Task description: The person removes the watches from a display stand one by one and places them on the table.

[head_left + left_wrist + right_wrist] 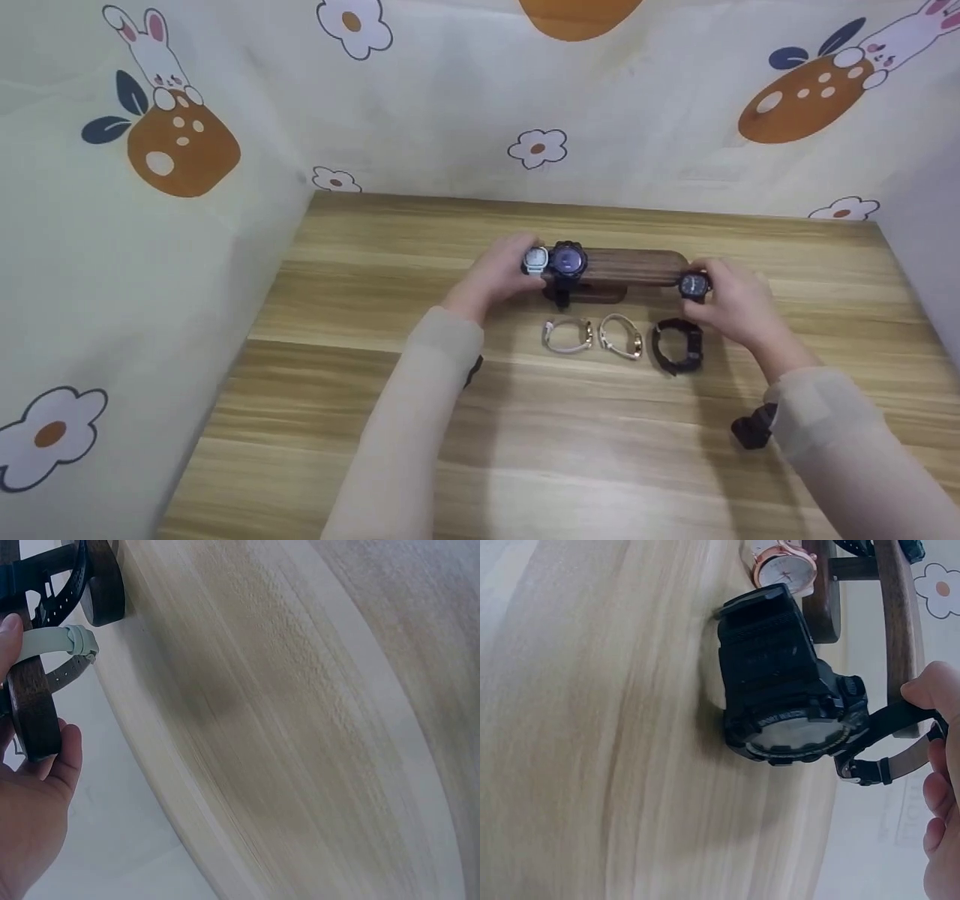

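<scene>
Wooden stand sits on the far part of the table, long bar running left-right, base under it.

Left hand: clamped on the stand's left end, thumb on one side, fingers curled round the other. Pale green watch is strapped round the bar right at that grip. Black round watch is on the bar too, just right of the green one, dial up.

Right hand: thumb and fingers together on the strap of a small black watch, at the bar's right end. Strap looks closed at the buckle in the right wrist view. Can't tell if the loop is over the bar end.

On the table, near side of the stand, a row left to right: light-strap watch, white-strap watch, big black watch. All three lie apart, bands looped. Big one is just on the near side of the right hand.

Beige sleeves on both arms. Printed sheet stands behind the table, rabbits, oranges and flowers on it.
</scene>
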`<state>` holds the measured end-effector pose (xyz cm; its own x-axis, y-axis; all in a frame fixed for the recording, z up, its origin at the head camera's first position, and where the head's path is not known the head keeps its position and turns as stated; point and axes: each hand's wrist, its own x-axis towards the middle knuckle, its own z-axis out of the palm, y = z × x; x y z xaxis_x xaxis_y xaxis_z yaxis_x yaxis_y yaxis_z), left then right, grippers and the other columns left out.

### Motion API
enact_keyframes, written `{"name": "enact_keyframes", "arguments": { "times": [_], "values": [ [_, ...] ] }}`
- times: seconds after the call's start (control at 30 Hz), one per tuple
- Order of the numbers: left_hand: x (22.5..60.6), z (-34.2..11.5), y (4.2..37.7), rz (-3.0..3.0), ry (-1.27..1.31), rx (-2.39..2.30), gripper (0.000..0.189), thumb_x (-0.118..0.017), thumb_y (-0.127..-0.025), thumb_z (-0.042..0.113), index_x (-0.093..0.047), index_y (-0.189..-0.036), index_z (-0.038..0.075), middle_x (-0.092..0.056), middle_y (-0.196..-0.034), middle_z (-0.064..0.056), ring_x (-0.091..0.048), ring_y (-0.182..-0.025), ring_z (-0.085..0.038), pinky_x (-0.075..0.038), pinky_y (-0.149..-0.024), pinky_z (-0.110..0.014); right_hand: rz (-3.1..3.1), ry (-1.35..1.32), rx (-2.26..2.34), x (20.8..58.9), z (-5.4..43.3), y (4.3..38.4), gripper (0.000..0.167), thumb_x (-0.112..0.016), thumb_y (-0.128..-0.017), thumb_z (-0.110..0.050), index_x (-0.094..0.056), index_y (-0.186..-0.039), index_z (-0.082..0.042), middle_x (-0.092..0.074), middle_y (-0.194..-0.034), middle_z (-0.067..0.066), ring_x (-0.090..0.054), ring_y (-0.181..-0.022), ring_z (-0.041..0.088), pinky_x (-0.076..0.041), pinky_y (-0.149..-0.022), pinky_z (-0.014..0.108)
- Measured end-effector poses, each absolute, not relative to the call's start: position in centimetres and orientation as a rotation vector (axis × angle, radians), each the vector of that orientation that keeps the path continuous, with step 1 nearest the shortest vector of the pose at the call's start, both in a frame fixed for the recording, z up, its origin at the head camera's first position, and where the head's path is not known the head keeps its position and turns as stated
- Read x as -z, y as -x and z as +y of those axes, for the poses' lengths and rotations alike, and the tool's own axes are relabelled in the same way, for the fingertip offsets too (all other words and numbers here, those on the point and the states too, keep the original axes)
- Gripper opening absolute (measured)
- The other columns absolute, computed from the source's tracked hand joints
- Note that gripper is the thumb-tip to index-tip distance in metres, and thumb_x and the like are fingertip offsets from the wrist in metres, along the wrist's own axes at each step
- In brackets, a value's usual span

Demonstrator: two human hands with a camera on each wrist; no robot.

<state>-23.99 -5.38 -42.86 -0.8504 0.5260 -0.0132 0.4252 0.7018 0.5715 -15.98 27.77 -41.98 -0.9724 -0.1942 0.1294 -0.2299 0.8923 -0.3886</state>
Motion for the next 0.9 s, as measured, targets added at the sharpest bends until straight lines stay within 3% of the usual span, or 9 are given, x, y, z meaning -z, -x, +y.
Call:
{"name": "enact_keyframes", "arguments": {
  "times": [0.37, 0.7, 0.9],
  "values": [
    [42.8, -5.4, 24.0, 2.733, -0.795, -0.856, 0.052, -0.076, -0.077, 0.021, -0.053, -0.121, 0.009, -0.057, -0.122, -0.006, -0.049, -0.114, -0.021, -0.034, -0.103, -0.033, -2.936, -0.333, -0.628, 40.8, 27.1, 16.1, 0.048, -0.073, -0.07, -0.02, -0.054, -0.107, 0.005, -0.061, -0.096, 0.023, -0.055, -0.087, 0.037, -0.033, -0.075, 0.048],
    [42.9, -5.4, 24.0, 2.728, -0.793, -0.861, 0.053, -0.076, -0.076, 0.02, -0.053, -0.121, 0.007, -0.056, -0.122, -0.007, -0.049, -0.114, -0.021, -0.034, -0.103, -0.032, -2.874, -0.472, -0.657, 40.8, 25.7, 16.1, 0.043, -0.076, -0.068, -0.019, -0.055, -0.098, 0.003, -0.061, -0.086, 0.017, -0.056, -0.082, 0.035, -0.04, -0.077, 0.051],
    [42.9, -5.4, 24.0, 2.737, -0.802, -0.862, 0.052, -0.077, -0.076, 0.02, -0.053, -0.12, 0.008, -0.057, -0.121, -0.006, -0.05, -0.113, -0.02, -0.035, -0.102, -0.032, -2.87, -0.513, -0.744, 40.8, 25.2, 16.1, 0.042, -0.077, -0.067, -0.017, -0.054, -0.097, 0.002, -0.06, -0.086, 0.015, -0.056, -0.079, 0.03, -0.046, -0.07, 0.045]
  ]
}}
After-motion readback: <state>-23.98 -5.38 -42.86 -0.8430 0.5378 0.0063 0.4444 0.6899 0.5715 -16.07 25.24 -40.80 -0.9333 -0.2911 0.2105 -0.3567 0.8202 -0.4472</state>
